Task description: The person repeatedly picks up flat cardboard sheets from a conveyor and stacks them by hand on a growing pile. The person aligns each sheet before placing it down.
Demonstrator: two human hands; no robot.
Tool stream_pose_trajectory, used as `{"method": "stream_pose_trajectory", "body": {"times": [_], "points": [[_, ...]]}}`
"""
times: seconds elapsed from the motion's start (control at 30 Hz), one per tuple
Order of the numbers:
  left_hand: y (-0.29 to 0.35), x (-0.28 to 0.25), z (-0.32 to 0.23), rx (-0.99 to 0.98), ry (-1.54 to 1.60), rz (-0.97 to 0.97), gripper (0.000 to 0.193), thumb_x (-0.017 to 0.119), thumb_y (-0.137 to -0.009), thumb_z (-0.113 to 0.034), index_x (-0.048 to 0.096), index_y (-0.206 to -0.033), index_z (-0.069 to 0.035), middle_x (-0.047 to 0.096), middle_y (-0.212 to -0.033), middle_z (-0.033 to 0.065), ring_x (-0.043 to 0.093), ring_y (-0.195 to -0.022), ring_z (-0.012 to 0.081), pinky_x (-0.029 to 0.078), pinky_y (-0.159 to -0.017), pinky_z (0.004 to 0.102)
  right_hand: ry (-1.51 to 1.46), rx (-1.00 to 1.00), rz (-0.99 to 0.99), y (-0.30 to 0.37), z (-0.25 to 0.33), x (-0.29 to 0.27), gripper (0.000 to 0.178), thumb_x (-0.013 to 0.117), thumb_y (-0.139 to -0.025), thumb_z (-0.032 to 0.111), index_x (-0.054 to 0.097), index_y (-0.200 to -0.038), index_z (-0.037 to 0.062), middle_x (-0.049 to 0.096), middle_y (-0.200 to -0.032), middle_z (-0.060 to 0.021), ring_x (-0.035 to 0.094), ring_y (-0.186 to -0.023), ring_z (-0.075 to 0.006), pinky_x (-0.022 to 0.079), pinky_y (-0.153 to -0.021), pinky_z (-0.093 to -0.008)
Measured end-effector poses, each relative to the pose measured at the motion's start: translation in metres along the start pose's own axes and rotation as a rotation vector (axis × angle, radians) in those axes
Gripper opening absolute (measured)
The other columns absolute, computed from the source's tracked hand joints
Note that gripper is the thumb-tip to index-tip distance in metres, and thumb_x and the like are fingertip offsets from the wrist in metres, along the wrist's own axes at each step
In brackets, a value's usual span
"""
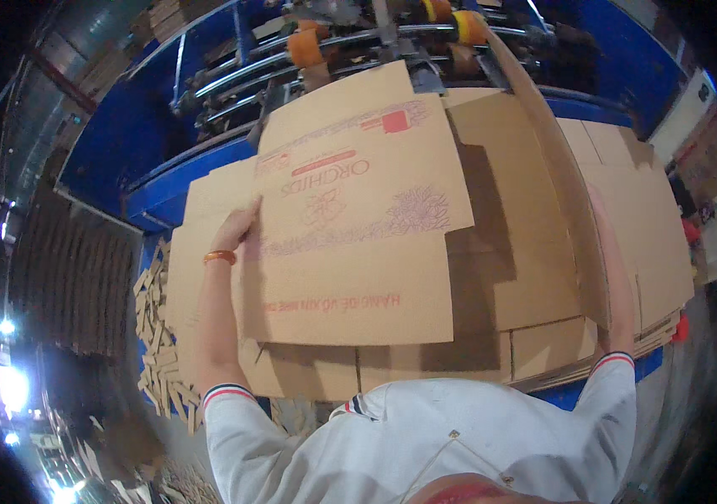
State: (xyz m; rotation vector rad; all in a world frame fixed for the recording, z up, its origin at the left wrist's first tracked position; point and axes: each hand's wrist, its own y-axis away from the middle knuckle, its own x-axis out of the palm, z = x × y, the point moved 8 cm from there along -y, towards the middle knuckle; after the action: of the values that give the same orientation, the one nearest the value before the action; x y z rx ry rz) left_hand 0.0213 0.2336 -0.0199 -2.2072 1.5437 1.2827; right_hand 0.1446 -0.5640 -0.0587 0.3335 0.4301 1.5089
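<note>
Apparently for control, the central printed cardboard (350, 193) is clamped at nine o'clock by the left hand (237, 225); at three, the right hand (606, 217), fingers hidden by a raised panel (575, 210), cannot be judged.

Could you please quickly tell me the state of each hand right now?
Left hand: closed on the left edge of the printed cardboard.
Right hand: mostly hidden by the raised flap; grip cannot be told.

Bright light (12, 388) glares left of the grey floor (298, 413).
</note>
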Motion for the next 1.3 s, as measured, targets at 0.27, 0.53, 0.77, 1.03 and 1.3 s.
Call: {"method": "stream_pose_trajectory", "body": {"times": [0.27, 0.53, 0.77, 1.03, 1.3], "points": [[-0.026, 0.025, 0.004, 0.104, -0.163, -0.243, 0.077, 0.024, -0.098, -0.056, 0.066, -0.093, 0.009, 0.065, -0.091, 0.0307, 0.062, -0.093, 0.0444, 0.046, -0.084, 0.0491, -0.058, -0.105, -0.237, -0.034, -0.009, 0.015, 0.07, 0.044, -0.093, 0.058, 0.062, -0.118, -0.0048, 0.065, -0.11, -0.0193, 0.06, -0.105, -0.0259, 0.045, -0.093, -0.0357], [0.003, 0.024, -0.025, 0.121, -0.321, -0.406, 0.074, 0.025, -0.099, -0.052, 0.066, -0.099, 0.009, 0.063, -0.099, 0.0335, 0.059, -0.101, 0.0475, 0.045, -0.088, 0.0512, 0.654, -0.365, -0.41, 0.002, 0.029, 0.032, 0.079, 0.031, -0.095, 0.061, 0.062, -0.108, -0.0103, 0.065, -0.102, -0.0305, 0.061, -0.101, -0.041, 0.044, -0.089, -0.0457], [0.008, 0.025, -0.033, 0.115, -0.341, -0.435, 0.073, 0.027, -0.099, -0.052, 0.066, -0.099, 0.01, 0.063, -0.099, 0.0346, 0.06, -0.1, 0.0477, 0.045, -0.089, 0.0509, 1.222, -0.405, -0.511, 0.011, 0.047, 0.058, 0.061, 0.032, -0.099, 0.045, 0.065, -0.095, -0.0055, 0.066, -0.089, -0.0288, 0.064, -0.085, -0.0462, 0.048, -0.078, -0.0554], [0.039, 0.025, -0.063, 0.238, -0.455, -0.37, 0.061, 0.035, -0.099, -0.045, 0.058, -0.115, 0.009, 0.056, -0.115, 0.0347, 0.054, -0.111, 0.0471, 0.043, -0.094, 0.05, 1.525, -0.435, -0.316, 0.076, 0.077, 0.133, 0.041, 0.044, -0.096, 0.033, 0.058, -0.117, 0.0, 0.057, -0.121, -0.024, 0.053, -0.115, -0.0376, 0.043, -0.095, -0.0489], [0.255, 0.145, -0.059, 0.947, -0.661, -0.06, 0.08, 0.057, -0.08, -0.063, 0.043, -0.14, -0.011, 0.036, -0.147, 0.0175, 0.03, -0.138, 0.0365, 0.019, -0.11, 0.0602, 1.437, -0.82, -0.09, 0.257, -0.072, 0.174, 0.075, 0.059, -0.082, 0.047, 0.037, -0.145, 0.0114, 0.029, -0.153, -0.0123, 0.026, -0.141, -0.0333, 0.02, -0.114, -0.0531]]}}
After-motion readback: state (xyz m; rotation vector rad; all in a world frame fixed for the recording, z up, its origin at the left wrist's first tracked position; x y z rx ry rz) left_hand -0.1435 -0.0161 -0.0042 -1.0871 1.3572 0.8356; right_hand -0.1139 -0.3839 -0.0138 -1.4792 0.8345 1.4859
